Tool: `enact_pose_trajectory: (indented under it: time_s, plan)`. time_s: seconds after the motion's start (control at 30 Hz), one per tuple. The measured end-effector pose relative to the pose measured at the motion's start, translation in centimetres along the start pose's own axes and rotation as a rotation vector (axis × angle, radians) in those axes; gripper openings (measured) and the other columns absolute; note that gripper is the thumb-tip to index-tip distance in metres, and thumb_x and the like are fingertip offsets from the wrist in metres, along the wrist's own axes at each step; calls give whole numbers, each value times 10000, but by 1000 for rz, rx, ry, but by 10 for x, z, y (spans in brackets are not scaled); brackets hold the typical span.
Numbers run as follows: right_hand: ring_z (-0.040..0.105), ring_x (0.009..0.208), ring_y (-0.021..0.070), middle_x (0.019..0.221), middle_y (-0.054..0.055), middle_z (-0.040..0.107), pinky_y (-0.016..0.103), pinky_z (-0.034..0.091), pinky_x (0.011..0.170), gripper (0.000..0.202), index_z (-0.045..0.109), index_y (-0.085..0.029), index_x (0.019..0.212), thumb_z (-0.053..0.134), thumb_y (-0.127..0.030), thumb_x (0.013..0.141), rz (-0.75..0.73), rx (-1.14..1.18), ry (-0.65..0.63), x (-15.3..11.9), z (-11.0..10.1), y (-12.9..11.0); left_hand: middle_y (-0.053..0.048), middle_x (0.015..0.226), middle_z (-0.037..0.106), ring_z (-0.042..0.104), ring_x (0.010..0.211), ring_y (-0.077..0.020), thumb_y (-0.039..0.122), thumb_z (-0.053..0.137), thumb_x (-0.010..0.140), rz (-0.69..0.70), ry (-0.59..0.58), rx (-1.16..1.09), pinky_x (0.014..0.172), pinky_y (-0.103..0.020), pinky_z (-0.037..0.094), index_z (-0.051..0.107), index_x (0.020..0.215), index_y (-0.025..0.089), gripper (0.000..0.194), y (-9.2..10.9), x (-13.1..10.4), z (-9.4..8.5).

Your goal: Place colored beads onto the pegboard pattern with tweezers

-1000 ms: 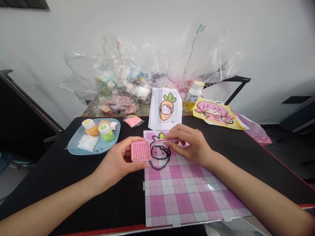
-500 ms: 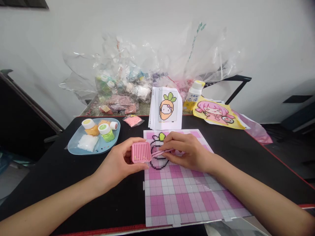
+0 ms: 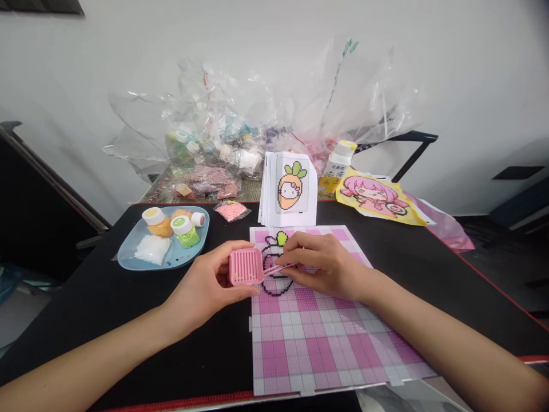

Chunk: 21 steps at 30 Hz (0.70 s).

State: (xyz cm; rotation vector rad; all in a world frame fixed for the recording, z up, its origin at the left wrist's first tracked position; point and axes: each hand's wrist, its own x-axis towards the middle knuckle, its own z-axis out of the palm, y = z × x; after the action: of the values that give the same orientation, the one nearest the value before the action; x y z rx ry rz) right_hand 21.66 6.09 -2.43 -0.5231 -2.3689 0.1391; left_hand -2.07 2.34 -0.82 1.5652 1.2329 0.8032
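Above a checked board point(image 3: 317, 349) on the black tabletop point(image 3: 193, 349), pink tweezers point(image 3: 278, 268) point at a ridged tray point(image 3: 246, 260).
Black bead outline point(image 3: 277, 295) and one bright green leaf point(image 3: 282, 238) are in place; the loop beside it has no green fill, and the right hand point(image 3: 330, 266) hides part of the figure. Its narrow grip pinches the tweezers, long axis crosswise, tips leftward by the tray's edge, contact unclear. The left hand point(image 3: 206, 274) has its grip round the tray, ridges running away from the person.
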Motion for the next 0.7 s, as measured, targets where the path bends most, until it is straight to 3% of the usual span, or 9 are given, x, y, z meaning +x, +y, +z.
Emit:
enact_pose_trajectory:
  time_s: [0.2, 0.43, 0.57, 0.7]
  plan:
    - [615, 686, 107, 832, 52, 654, 223, 505, 581, 107, 692, -158, 930, 599, -210, 921, 9, 37, 48, 2, -2, -2, 1, 979, 738, 719, 867, -219, 269, 823, 658, 13, -6, 15, 815, -343, 584, 609, 1122, 245, 511, 0, 0, 0]
    - [557, 611, 96, 768, 33, 643, 214, 438, 492, 86, 692, -165, 882, 614, -198, 900, 136, -54, 246, -1, -5, 8, 4, 984, 731, 715, 872, -205, 302, 818, 681, 19, -4, -6, 811, -325, 582, 597, 1124, 241, 498, -1, 2, -1]
    - [524, 590, 93, 766, 33, 642, 231, 421, 508, 134, 705, -172, 877, 600, -249, 911, 278, -171, 185, -5, -6, 18, 5, 987, 723, 708, 879, -193, 302, 807, 702, 22, 1, -16, 813, -310, 577, 582, 1127, 238, 486, -1, 3, -2]
    - [523, 590, 94, 767, 31, 642, 236, 427, 524, 142, 705, -170, 860, 607, -264, 902, 328, -219, 143, -8, -6, 21, 2, 1015, 712, 702, 908, -195, 304, 800, 711, 20, 8, -20, 822, -308, 574, 575, 1124, 238, 474, -2, 4, -3]
